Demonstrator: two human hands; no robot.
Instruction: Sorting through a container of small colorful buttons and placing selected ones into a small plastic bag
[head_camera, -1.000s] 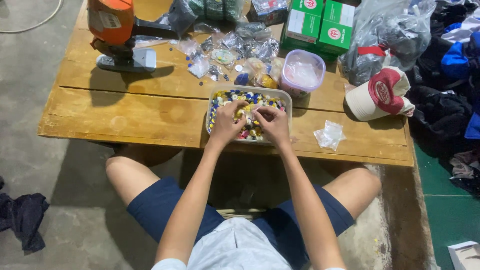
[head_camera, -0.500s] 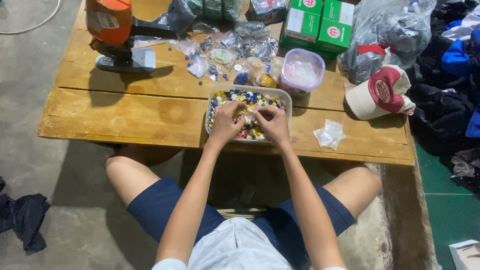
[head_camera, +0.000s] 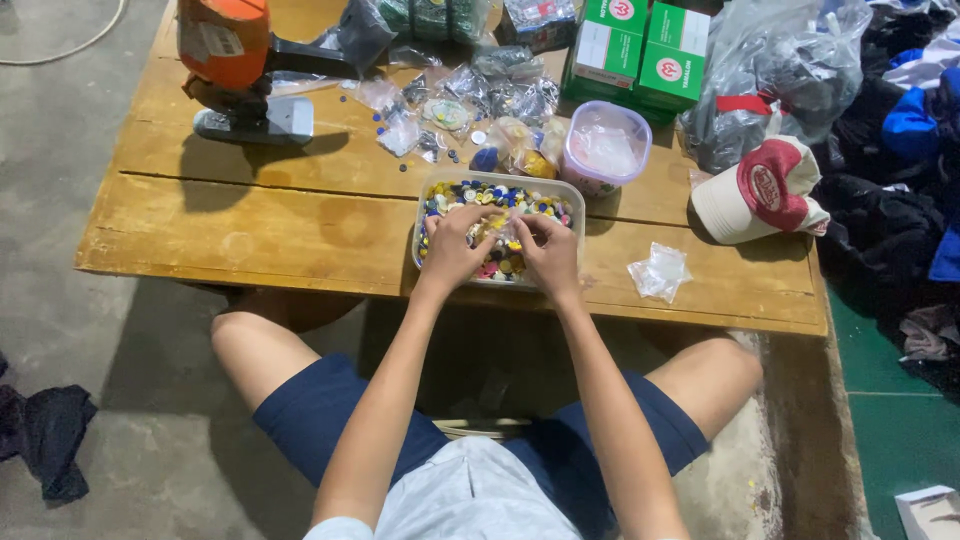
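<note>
A clear rectangular tray (head_camera: 570, 200) full of small multicoloured buttons sits at the near edge of a low wooden table (head_camera: 300, 220). Both my hands are inside it. My left hand (head_camera: 455, 245) rests fingers-down on the buttons at the tray's left half. My right hand (head_camera: 545, 250) is on the right half, fingers curled and meeting the left hand's fingertips near the middle. Whether either hand pinches a button is hidden by the fingers.
An orange press machine (head_camera: 230, 60) stands at the table's back left. Small plastic bags (head_camera: 470, 100), a round clear tub (head_camera: 605, 145), green boxes (head_camera: 640, 50), a red-and-white cap (head_camera: 765, 190) and a loose plastic bag (head_camera: 660, 270) lie around. Dark clothes (head_camera: 900, 200) pile at right.
Both hands have stayed in the tray; only the fingers shifted slightly among the buttons.
</note>
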